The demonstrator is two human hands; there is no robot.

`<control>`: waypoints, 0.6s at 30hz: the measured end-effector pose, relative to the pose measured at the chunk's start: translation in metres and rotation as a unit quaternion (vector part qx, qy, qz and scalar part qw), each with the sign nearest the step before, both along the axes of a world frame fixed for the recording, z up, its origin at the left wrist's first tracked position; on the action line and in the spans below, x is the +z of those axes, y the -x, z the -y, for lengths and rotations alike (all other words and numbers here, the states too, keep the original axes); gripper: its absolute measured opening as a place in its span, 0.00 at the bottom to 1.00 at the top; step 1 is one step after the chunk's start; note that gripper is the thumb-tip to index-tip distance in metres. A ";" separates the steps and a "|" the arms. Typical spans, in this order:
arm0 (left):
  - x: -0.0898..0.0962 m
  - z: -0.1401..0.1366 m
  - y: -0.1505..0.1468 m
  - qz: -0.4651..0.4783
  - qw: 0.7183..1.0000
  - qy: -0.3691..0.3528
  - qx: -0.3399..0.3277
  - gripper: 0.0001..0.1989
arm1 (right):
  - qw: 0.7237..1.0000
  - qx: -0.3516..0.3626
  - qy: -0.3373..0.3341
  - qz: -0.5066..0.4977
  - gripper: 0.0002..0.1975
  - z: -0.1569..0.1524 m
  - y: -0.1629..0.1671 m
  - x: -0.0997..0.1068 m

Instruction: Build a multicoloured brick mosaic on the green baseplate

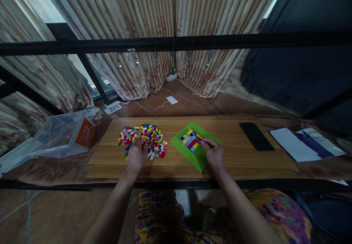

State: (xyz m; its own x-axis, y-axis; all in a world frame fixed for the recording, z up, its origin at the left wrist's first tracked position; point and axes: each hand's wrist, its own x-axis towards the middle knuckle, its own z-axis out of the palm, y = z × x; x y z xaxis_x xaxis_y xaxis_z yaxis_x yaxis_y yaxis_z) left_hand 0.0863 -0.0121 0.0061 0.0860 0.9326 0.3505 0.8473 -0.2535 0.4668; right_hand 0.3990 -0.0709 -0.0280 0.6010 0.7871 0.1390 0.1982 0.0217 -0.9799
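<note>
A loose heap of small toy bricks [156, 139] in many colours lies on the wooden board, left of centre. My left hand [138, 153] reaches into its near side with fingers bent together; whether a brick is between the fingertips is hidden. To the right, a green baseplate [199, 163] lies turned cornerwise. A flat patch of joined bricks [189, 140], blue, yellow, red, white and black, is on its upper middle. My right hand [215, 155] pinches a small magenta brick [200, 141] at the right edge of that patch.
A black phone [256, 136] lies on the board's right part, with white paper [294, 145] beyond it. On the left stands a clear plastic box [59, 135] with an orange label. A dark metal bar [176, 43] crosses in front of the curtains [154, 13].
</note>
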 end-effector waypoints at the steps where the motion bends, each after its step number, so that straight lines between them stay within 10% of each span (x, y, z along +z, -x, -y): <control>1: 0.002 0.004 -0.001 0.012 1.000 -0.005 -0.004 0.12 | 1.000 0.001 0.000 -0.002 0.15 0.000 0.000 0.000; 18: -0.020 0.073 -0.022 0.100 0.990 -0.024 -0.100 0.11 | 0.986 -0.073 -0.022 0.150 0.15 0.009 0.026 -0.004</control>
State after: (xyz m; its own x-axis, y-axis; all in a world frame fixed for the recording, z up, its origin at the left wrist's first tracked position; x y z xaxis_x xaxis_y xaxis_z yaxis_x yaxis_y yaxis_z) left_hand 0.1081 -0.0846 -0.0137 0.1917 0.8861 0.4221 0.6695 -0.4325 0.6039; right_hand 0.3730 -0.0797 -0.0318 0.6335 0.6850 0.3598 0.4836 0.0124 -0.8752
